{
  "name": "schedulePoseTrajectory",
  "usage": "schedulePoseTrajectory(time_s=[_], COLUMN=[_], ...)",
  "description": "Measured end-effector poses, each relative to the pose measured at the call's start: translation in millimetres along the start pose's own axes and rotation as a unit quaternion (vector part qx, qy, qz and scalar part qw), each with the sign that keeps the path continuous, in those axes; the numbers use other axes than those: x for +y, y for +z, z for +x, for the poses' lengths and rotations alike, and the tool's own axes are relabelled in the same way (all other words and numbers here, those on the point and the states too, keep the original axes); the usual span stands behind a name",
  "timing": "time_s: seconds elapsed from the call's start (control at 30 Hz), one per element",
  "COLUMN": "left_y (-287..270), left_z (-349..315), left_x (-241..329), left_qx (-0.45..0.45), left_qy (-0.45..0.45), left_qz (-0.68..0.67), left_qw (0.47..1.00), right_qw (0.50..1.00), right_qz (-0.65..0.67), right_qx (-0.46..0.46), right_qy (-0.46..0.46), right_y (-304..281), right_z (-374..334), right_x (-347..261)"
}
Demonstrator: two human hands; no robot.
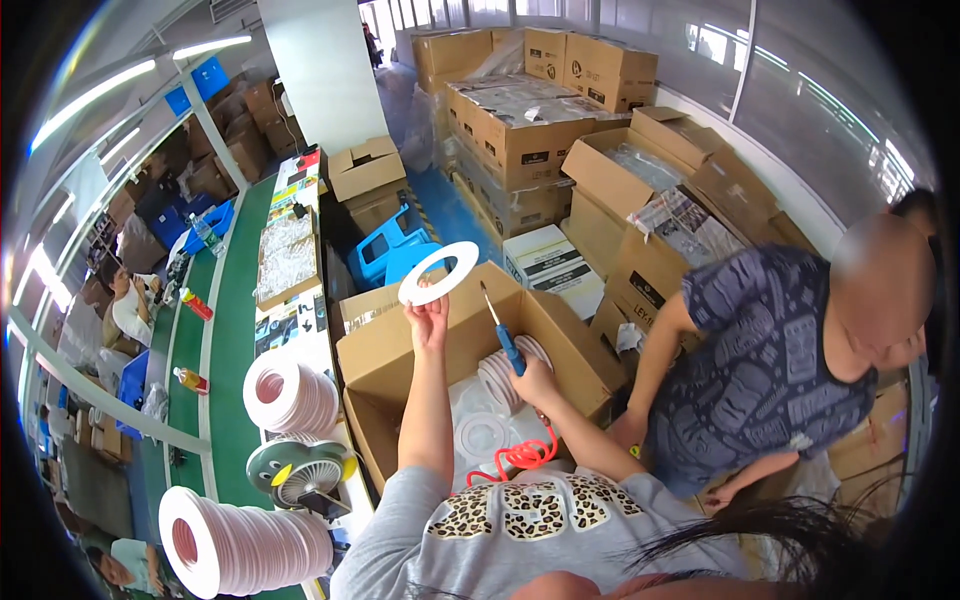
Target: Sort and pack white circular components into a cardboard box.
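Both hands of mine were raised at the open carton (585, 350). With my left fingers (430, 311) I pinched a white ring (465, 261) by its near edge, up above the carton's far left side. My right fingers (528, 378) were wrapped around a blue-handled tool (511, 345), its tip pointing up just beside the ring. Near that fist, a stack of rings (505, 378) leaned by the carton's right wall, leaving little room; left of it, clear plastic (480, 400) lay low inside, with more space above. A red coiled cord (528, 455) hung near my shirt. Along my left, the table (316, 350) carried another ring stack (300, 400) close to the carton; on my right, a co-worker (770, 350) stood near
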State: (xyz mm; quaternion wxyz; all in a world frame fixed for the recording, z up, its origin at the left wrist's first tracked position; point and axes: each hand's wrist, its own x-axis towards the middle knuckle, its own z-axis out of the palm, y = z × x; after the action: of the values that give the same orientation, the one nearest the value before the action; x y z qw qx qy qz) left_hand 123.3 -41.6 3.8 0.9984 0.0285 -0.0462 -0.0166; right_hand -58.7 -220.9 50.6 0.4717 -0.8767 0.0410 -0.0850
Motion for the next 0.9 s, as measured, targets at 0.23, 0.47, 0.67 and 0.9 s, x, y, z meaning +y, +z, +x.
schedulePoseTrajectory(time_s=[0.23,0.47,0.67,0.9], left_y=[-0.8,-17.4,-25.8,-35.6], left_z=[-3.3,-8.1,-16.3,-22.5], left_x=[7.2,16.5,1.3,-10.5], left_qx=[0.033,-0.056,0.011,0.039], left_qy=[-0.016,-0.036,-0.022,-0.01], left_qz=[0.09,0.073,0.053,0.049], left_qw=[0.995,0.995,0.998,0.998], right_qw=[0.999,0.987,0.984,0.983], right_qz=[0.003,-0.021,-0.038,-0.05], right_qx=[0.04,-0.154,-0.166,-0.176], right_qy=[-0.022,-0.046,-0.046,-0.017], right_y=[-6.4,-1.9,3.7,12.2], right_z=[-6.0,-43.1,-35.5,-3.0], right_x=[10.8,-19.6,-21.7,-34.8])
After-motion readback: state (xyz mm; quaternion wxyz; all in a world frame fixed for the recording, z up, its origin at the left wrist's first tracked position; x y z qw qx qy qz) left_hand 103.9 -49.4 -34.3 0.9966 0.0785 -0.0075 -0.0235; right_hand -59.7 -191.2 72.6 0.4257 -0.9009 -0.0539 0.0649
